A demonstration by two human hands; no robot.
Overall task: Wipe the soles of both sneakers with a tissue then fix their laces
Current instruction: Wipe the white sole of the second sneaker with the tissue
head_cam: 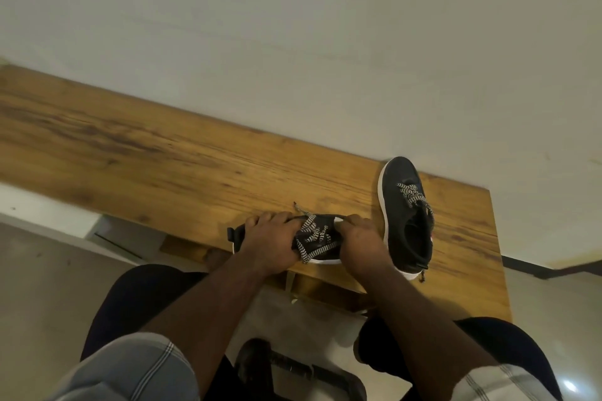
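Hands meet low in the frame's centre: left hand (272, 242) and right hand (360, 242) curl over a black white-soled sneaker (321, 252), hiding most of it, its zigzag laces (314, 236) between them. Second black sneaker (407, 215) stands just right on the wooden table (146, 153).

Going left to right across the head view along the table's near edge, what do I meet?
Left hand gripping the near sneaker → its loose laces → right hand on the same sneaker → second sneaker standing upright on the wooden table.
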